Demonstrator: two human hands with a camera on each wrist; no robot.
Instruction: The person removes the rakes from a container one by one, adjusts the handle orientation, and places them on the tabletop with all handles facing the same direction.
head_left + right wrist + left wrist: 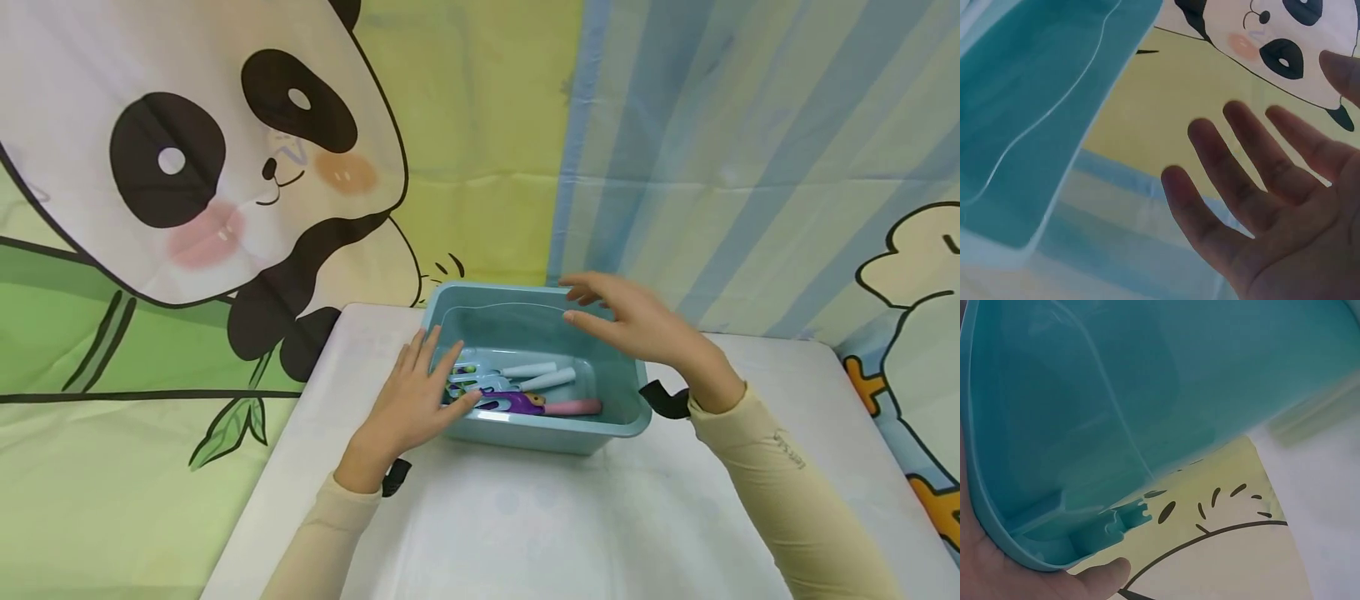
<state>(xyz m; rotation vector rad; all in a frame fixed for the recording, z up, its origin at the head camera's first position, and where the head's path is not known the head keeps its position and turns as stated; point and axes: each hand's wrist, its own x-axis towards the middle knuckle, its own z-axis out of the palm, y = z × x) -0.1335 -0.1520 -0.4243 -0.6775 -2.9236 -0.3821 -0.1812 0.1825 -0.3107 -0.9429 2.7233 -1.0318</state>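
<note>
A light blue plastic bin [517, 425] stands on the white-covered table. Inside it lie several tools with pale blue handles [547, 379] and a purple one [517, 402] with a pink handle; their exact kind is too small to tell. At the bin's left front corner is my left hand [408, 400], fingers spread and straight. In the left wrist view that hand [1022, 578] lies against the bin's rim [985, 512]. Over the back right of the bin hovers my right hand [637, 325], apart from the rim, its fingers extended and holding nothing in the right wrist view.
A white cloth [517, 525] covers the table. Behind it hangs a curtain [480, 125] with a panda print on the left and blue stripes on the right. Black straps [666, 400] hang at both wrists.
</note>
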